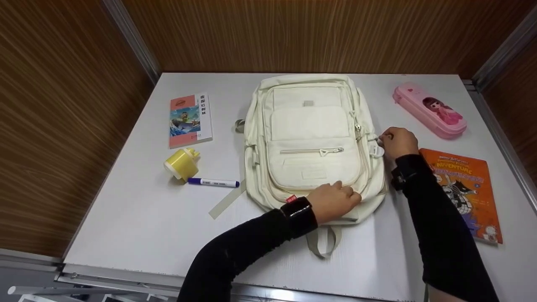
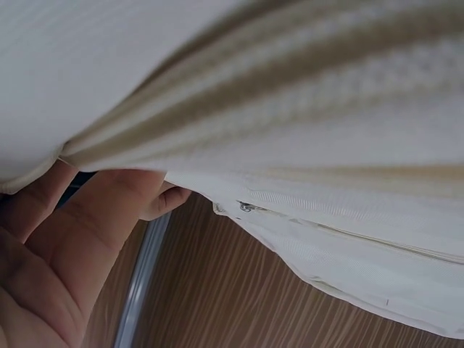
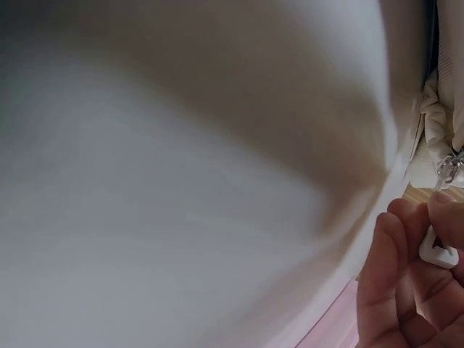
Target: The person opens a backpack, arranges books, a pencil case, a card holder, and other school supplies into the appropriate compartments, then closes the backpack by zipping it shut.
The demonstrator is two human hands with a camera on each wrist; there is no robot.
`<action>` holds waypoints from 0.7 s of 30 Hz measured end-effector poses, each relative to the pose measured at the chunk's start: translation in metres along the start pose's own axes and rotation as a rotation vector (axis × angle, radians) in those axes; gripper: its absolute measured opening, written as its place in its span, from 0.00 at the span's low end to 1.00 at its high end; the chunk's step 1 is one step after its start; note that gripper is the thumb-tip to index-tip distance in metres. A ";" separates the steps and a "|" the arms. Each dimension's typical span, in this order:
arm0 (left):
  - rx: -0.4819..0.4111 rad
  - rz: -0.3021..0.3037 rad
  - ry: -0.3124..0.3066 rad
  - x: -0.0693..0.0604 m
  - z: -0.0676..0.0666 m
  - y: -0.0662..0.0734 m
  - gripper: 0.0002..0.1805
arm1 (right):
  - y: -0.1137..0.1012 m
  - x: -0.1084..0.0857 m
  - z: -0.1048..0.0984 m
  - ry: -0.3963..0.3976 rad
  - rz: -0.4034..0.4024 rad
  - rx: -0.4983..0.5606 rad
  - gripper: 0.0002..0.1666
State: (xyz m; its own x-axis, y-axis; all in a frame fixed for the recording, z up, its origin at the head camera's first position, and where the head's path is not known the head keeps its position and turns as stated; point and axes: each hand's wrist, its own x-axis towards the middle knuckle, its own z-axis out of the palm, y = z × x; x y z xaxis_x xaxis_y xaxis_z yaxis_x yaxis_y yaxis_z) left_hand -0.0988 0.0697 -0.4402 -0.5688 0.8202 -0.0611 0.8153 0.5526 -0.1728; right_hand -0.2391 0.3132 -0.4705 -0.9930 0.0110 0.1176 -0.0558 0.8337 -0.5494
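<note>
The left hand (image 1: 333, 202) grips cloth near the lower edge of a cream fabric backpack (image 1: 310, 121), which stretches away beyond that hand on the white worktop (image 1: 126, 218). The right hand (image 1: 400, 144), beside the bag, pinches a white plastic zip pull (image 3: 438, 255). Beyond the right hand lies a pink oblong pencil case (image 1: 428, 110).

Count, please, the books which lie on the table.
2. The pink-and-white book lies left of the backpack in the head view; the orange book lies on the other side, partly covered by the right sleeve. Any inside the backpack would be hidden.
</note>
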 end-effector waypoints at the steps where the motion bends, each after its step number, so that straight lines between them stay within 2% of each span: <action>1: -0.007 0.000 -0.005 0.001 0.000 0.000 0.14 | 0.000 -0.001 -0.001 -0.002 -0.001 0.000 0.16; 5: -0.013 -0.009 -0.009 0.002 0.002 0.000 0.14 | 0.001 -0.005 -0.005 0.005 -0.018 0.009 0.15; 11: 0.022 -0.019 0.029 0.002 0.003 0.001 0.11 | 0.000 -0.013 -0.014 -0.009 -0.033 0.005 0.15; 21: 0.029 -0.022 0.035 0.001 0.003 0.002 0.10 | 0.006 -0.030 -0.024 -0.010 -0.069 0.013 0.14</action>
State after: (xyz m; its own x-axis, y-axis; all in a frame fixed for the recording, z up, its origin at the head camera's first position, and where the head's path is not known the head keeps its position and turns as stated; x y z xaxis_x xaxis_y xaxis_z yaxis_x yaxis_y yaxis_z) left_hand -0.0978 0.0717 -0.4432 -0.5818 0.8130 -0.0227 0.7991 0.5663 -0.2018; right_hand -0.2070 0.3311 -0.4571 -0.9878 -0.0511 0.1474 -0.1250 0.8251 -0.5510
